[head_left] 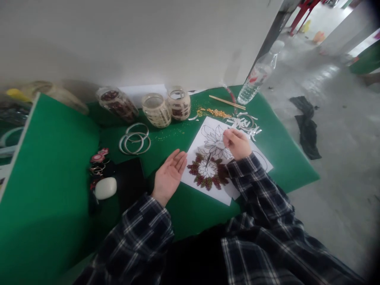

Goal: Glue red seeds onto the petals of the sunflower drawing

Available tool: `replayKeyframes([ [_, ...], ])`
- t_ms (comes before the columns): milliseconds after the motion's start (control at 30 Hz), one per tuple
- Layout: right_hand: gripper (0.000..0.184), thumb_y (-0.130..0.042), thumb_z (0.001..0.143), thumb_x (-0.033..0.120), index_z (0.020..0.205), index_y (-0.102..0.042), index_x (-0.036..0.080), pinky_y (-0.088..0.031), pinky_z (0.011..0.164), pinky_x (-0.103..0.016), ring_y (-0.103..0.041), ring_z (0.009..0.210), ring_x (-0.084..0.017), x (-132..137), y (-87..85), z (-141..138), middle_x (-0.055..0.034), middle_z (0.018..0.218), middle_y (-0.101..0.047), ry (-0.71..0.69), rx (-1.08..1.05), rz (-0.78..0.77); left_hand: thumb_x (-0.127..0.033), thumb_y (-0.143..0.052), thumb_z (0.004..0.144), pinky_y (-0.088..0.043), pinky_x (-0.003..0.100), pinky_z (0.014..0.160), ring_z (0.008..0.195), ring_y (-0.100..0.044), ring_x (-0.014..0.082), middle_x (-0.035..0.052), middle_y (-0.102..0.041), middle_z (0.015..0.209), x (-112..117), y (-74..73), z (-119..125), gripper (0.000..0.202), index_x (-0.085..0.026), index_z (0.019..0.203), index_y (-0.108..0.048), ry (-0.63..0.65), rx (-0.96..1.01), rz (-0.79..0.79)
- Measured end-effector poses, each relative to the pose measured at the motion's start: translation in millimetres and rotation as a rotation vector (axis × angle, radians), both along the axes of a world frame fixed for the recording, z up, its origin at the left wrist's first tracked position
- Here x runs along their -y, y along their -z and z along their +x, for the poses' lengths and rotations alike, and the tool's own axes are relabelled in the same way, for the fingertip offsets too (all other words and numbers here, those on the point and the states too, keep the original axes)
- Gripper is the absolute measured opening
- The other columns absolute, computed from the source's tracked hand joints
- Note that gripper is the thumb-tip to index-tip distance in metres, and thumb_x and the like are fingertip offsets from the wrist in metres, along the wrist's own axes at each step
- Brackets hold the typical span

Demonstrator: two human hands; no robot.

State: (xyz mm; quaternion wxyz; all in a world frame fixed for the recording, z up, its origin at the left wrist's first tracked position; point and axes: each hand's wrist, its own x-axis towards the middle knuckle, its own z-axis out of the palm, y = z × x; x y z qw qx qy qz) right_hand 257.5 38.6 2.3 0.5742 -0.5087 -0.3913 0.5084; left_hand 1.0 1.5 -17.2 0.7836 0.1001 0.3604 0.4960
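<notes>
A white sheet (261, 160) with a line drawing of a flower lies on the green table (190, 209). Dark red beans (208, 181) fill a ring of petals at the drawing's lower part. My right hand (237, 143) is closed in a pinch over the flower's centre, holding a thin dark stick (208, 159) whose tip touches the paper. My left hand (170, 176) rests palm up, fingers stretched out, at the sheet's left edge and holds nothing.
Three jars (156, 109) stand at the back beside loose lid rings (134, 143). Yellow grains (218, 113), chopsticks (227, 102), paper scraps (245, 123) and a plastic bottle (258, 75) lie beyond the sheet. A white oval object (105, 188) and trinkets sit left. Floor drops off right.
</notes>
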Motion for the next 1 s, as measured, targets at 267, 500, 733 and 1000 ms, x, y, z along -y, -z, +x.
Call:
replayKeyframes([
  [267, 0.058, -0.065, 0.072, 0.074, 0.07, -0.045, 0.02, -0.027, 0.046, -0.023, -0.036, 0.052, -0.008, 5.7, -38.5, 28.9, 0.0021, 0.059, -0.038, 0.123, 0.168, 0.119, -0.019, -0.056, 0.086, -0.04, 0.035, 0.118, 0.124, -0.058, 0.0166, 0.0093, -0.064, 0.126, -1.4, 9.3, 1.0, 0.032, -0.016, 0.118, -0.06, 0.003, -0.146, 0.096],
  [500, 0.046, -0.072, 0.075, 0.06, 0.068, -0.057, 0.017, -0.03, 0.047, -0.023, -0.041, 0.054, -0.008, 14.6, -47.6, 67.8, -0.0011, 0.062, -0.049, 0.108, 0.251, 0.092, -0.032, -0.049, 0.087, -0.042, 0.043, 0.115, 0.122, -0.06, 0.0219, 0.0152, -0.063, 0.125, 0.6, 12.5, 3.4, 0.04, -0.013, 0.121, -0.057, 0.02, -0.365, 0.292],
  [733, 0.045, -0.073, 0.072, 0.058, 0.066, -0.065, 0.014, -0.032, 0.049, -0.022, -0.041, 0.052, -0.007, 24.3, -26.4, 83.7, -0.001, 0.058, -0.053, -0.025, 0.47, 0.004, -0.037, -0.066, 0.084, -0.007, 0.042, 0.128, 0.146, -0.031, 0.025, 0.0051, -0.053, 0.143, 16.9, -2.3, 25.3, 0.044, -0.021, 0.124, -0.065, 0.228, -0.894, 0.752],
  [1000, 0.05, -0.069, 0.071, 0.064, 0.07, -0.066, 0.014, -0.031, 0.049, -0.022, -0.04, 0.052, -0.008, 25.9, 15.3, 76.8, -0.0001, 0.057, -0.052, -0.098, 0.449, -0.034, -0.054, -0.044, 0.095, -0.012, 0.052, 0.125, 0.152, -0.013, 0.0299, 0.0058, -0.02, 0.161, 15.5, 6.5, 34.8, 0.062, -0.024, 0.149, -0.04, 0.556, -1.861, 1.273],
])
